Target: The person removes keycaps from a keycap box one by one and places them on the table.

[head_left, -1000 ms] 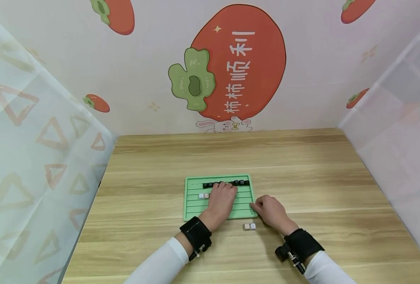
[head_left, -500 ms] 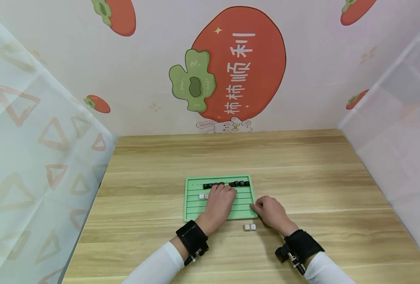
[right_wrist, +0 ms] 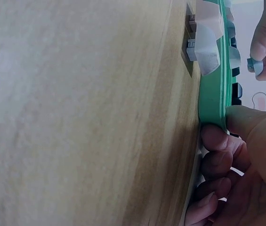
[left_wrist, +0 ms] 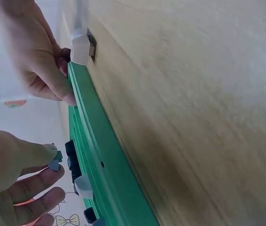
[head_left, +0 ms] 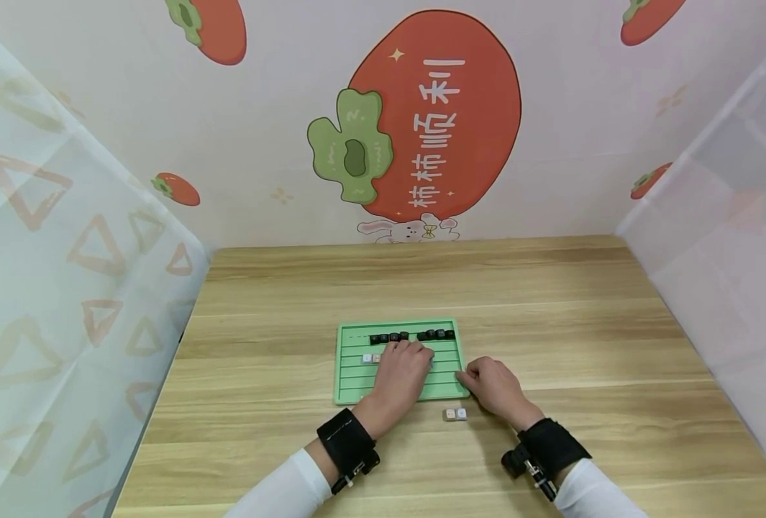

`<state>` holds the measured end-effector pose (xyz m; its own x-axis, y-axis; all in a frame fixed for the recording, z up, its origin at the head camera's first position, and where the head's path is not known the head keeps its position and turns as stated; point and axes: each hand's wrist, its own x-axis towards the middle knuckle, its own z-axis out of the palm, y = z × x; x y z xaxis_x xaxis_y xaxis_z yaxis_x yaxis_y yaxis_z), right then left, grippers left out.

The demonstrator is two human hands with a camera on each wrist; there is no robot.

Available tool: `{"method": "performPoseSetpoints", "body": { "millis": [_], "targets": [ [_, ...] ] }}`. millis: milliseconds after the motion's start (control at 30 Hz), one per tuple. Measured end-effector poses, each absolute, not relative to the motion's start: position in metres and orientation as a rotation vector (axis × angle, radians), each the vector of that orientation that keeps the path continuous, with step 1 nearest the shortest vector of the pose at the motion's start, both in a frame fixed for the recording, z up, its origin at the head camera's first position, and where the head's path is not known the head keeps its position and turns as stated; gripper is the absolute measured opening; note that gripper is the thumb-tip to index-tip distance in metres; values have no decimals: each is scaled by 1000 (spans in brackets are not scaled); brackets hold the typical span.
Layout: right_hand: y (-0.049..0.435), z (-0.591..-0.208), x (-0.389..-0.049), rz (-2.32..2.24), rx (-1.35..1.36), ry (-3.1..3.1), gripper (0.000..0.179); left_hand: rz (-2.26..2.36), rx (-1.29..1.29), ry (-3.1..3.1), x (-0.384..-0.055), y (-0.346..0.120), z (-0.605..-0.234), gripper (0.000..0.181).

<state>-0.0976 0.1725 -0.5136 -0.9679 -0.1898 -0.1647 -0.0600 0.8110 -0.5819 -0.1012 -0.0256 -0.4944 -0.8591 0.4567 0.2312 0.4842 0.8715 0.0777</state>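
My left hand (head_left: pixel 400 375) is over the green tray (head_left: pixel 347 381) and pinches a small grey-blue keycap (left_wrist: pixel 54 163) between thumb and fingertips, held up off the tray in the left wrist view. My right hand (head_left: pixel 498 388) grips the tray's near right corner, thumb on top of the rim and fingers curled under and beside it. Along the tray's far part runs a row of black keycaps (head_left: pixel 436 334) with a gap in it. Pale keycaps (head_left: pixel 371 358) sit a row nearer, partly hidden behind my left hand.
Two whitish keycaps (head_left: pixel 455 414) lie side by side on the wooden table (head_left: pixel 279 432), just in front of the tray's near edge. A patterned wall stands behind the table, with pale curtains at both sides.
My left hand and wrist have drawn back slightly toward me, so more of the black row and its gap shows. My right hand stays on the tray's corner.
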Motion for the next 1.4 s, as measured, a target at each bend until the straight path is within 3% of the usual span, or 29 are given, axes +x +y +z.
{"method": "performPoseSetpoints", "body": {
  "millis": [1400],
  "targets": [
    [175,-517,-100,-906,-217,2745,53,-285,-818,-2834,-68,-28,-493,7]
  ]
}}
